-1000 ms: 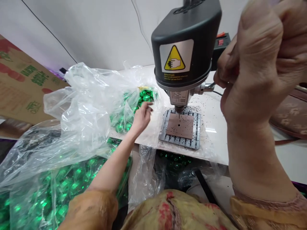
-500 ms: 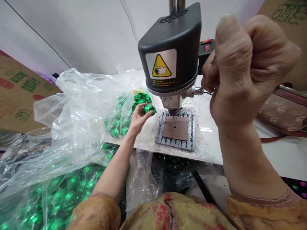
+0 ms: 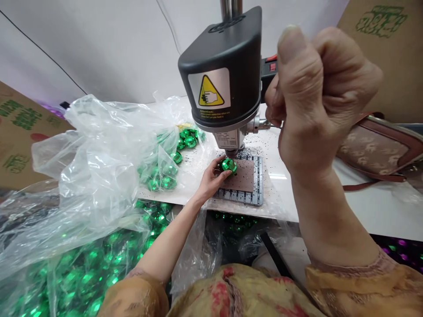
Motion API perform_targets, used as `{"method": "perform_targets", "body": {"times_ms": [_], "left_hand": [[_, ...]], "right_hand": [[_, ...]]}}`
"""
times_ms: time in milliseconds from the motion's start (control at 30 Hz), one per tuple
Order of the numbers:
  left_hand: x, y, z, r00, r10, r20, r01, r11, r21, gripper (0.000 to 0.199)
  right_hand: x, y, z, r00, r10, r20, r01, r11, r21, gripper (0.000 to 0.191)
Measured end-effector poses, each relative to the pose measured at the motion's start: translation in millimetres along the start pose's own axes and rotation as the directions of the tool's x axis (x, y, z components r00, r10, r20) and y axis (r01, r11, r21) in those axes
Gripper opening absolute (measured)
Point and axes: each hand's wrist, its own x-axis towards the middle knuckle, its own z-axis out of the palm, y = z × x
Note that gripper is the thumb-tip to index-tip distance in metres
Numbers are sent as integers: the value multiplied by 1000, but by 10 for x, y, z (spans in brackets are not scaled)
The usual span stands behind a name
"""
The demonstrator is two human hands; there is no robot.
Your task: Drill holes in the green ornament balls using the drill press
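Note:
Between the thumb and fingers of my left hand (image 3: 210,179) is a shiny green faceted ball (image 3: 229,165). It is over the brown board (image 3: 243,175) on the grey slotted base plate (image 3: 259,187), just below the chuck of a bench drill press (image 3: 220,70). The drill bit's tip is hidden by the ball and my fingers. My right hand (image 3: 317,97) is raised in a fist at the right of the machine, closed around its feed handle. A metal hub (image 3: 257,125) leads toward that hand; most of the handle is hidden inside the fist.
Left of the drill press, green balls (image 3: 190,141) lie on the white table (image 3: 185,193) beside and under clear plastic (image 3: 99,145). More green balls (image 3: 76,277) fill a bag below. Dark shavings surround the base. A patterned bag (image 3: 380,145) and cardboard box (image 3: 386,66) are at right.
My left hand has carried the green ball rightward and down, from beside the drill press to under its chuck. My right hand stays closed on the handle. The camera view has shifted slightly.

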Motion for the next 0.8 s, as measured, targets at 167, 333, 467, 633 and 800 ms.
{"method": "perform_targets", "body": {"times_ms": [167,333,467,633,800], "left_hand": [[-8,31,49,1000,18,-22,-16,994,104,60],[-43,53,163,993,117,-21,-112,981,155,55],[-80,37,253,991,129,-16,-128,990,50,58],[-92,35,273,994,106,-19,-106,994,-4,62],[-88,46,273,993,112,-49,-112,994,5,58]], "right_hand": [[-13,-48,-14,1000,25,17,-25,999,-36,48],[-13,-56,-15,1000,10,27,-8,998,-64,50],[-19,-47,-8,1000,10,14,-9,998,-63,51],[-136,-90,-31,1000,9,-2,-9,996,-90,45],[-344,-78,-111,999,-37,29,41,991,-128,49]]}}
